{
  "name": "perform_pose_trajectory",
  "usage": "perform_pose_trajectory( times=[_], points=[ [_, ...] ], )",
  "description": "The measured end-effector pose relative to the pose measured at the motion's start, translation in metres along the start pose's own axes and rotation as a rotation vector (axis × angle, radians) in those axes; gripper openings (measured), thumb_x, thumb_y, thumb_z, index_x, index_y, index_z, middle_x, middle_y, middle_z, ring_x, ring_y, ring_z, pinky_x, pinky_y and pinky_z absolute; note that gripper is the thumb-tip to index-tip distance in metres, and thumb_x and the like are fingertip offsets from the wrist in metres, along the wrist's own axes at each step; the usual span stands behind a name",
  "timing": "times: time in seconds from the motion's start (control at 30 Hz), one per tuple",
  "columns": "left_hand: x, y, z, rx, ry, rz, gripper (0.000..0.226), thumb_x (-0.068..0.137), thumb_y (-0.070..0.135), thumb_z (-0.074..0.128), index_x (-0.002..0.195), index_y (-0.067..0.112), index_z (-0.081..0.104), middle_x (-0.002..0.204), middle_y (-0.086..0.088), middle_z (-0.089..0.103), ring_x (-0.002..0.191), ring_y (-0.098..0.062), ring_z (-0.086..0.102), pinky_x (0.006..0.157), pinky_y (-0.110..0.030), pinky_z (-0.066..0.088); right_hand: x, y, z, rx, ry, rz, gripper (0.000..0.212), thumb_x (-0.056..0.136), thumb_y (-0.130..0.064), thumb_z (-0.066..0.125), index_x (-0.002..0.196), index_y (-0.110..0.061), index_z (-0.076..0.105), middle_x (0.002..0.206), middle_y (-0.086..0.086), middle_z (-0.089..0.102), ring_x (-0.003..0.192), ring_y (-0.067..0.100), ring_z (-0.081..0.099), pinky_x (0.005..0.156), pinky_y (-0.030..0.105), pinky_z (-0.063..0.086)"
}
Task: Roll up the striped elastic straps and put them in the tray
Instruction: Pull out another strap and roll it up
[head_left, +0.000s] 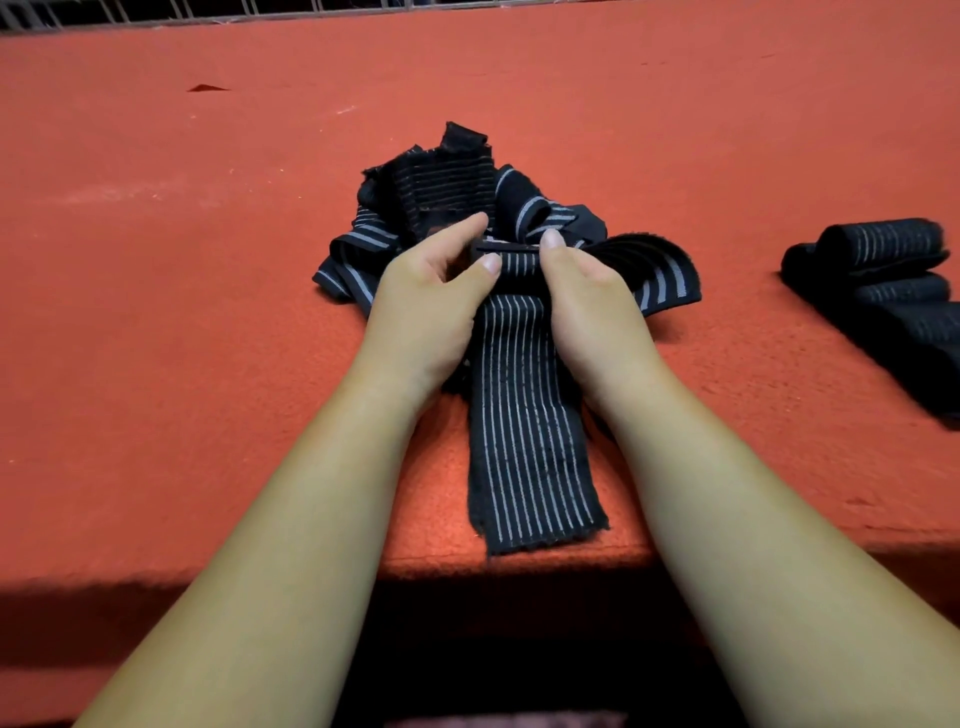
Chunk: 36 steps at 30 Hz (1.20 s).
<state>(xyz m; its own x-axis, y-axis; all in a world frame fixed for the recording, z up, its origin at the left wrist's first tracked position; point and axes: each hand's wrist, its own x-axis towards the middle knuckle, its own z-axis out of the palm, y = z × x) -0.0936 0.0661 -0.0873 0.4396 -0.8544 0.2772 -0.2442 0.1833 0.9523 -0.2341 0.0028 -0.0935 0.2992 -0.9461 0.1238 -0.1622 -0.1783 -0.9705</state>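
Both hands, L (431, 291) & R (587, 291), pinch strap (524, 415) end at pile (447, 197), table (208, 312) centre. Recommend: keep edges aligned, roll tight. Tray not seen.

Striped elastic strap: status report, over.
Left hand, right hand pinching black white-striped elastic strap, roll just started. Tangled strap pile behind. Nothing blocking. Tray unseen.
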Motion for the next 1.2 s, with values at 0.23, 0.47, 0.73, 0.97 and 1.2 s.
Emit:
perform_pose_trajectory(
  times=[0.23, 0.47, 0.73, 0.97, 1.2],
  points=[
    [-0.003, -0.001, 0.0, -0.06, -0.046, -0.092, 0.034, 0.101, 0.05, 0.07, 0.113, 0.021, 0.084, 0.099, 0.004, 0.082, 0.096, -0.022, 0.077, 0.101, -0.054, 0.059, -0.001, 0.003, 0.001, 0.015, 0.083, -0.082, 0.04, 0.109, -0.047, 0.048, 0.134, -0.027, 0.071, 0.126, -0.011, 0.076, 0.121, 0.007, 0.068, 0.114, 0.044, 0.05],
    [-0.005, 0.001, -0.003, -0.054, -0.013, 0.028, 0.023, 0.104, 0.019, 0.07, 0.125, 0.022, 0.08, 0.119, 0.005, 0.081, 0.118, -0.015, 0.074, 0.113, -0.044, 0.054, -0.003, -0.001, 0.002, 0.012, 0.016, 0.005, 0.064, 0.099, -0.071, 0.038, 0.135, -0.03, 0.071, 0.13, -0.012, 0.075, 0.126, 0.009, 0.067, 0.117, 0.046, 0.047],
    [-0.007, 0.0, -0.001, -0.023, -0.104, -0.033, 0.039, 0.102, 0.029, 0.072, 0.141, 0.029, 0.072, 0.131, 0.006, 0.075, 0.122, 0.0, 0.063, 0.116, -0.039, 0.049, -0.005, -0.002, 0.0, 0.128, 0.058, 0.081, 0.044, 0.096, -0.058, 0.053, 0.122, -0.028, 0.072, 0.119, -0.009, 0.077, 0.115, 0.013, 0.07, 0.11, 0.049, 0.052],
    [-0.01, 0.0, 0.005, -0.096, -0.094, -0.085, 0.021, 0.108, 0.023, 0.063, 0.118, 0.018, 0.081, 0.112, -0.003, 0.083, 0.115, -0.03, 0.076, 0.109, -0.057, 0.055, -0.005, -0.005, 0.0, 0.305, 0.033, 0.044, 0.03, 0.102, -0.009, 0.057, 0.126, -0.022, 0.071, 0.119, 0.005, 0.077, 0.099, 0.013, 0.073, 0.086, 0.034, 0.059],
    [-0.013, 0.003, 0.004, -0.204, -0.17, -0.121, 0.023, 0.106, 0.013, 0.066, 0.127, 0.012, 0.076, 0.12, -0.013, 0.08, 0.12, -0.036, 0.074, 0.11, -0.056, 0.055, -0.004, -0.001, -0.002, 0.399, -0.016, -0.047, 0.037, 0.095, 0.002, 0.061, 0.122, -0.02, 0.073, 0.118, 0.013, 0.078, 0.096, 0.019, 0.075, 0.087, 0.04, 0.061]
  ],
)
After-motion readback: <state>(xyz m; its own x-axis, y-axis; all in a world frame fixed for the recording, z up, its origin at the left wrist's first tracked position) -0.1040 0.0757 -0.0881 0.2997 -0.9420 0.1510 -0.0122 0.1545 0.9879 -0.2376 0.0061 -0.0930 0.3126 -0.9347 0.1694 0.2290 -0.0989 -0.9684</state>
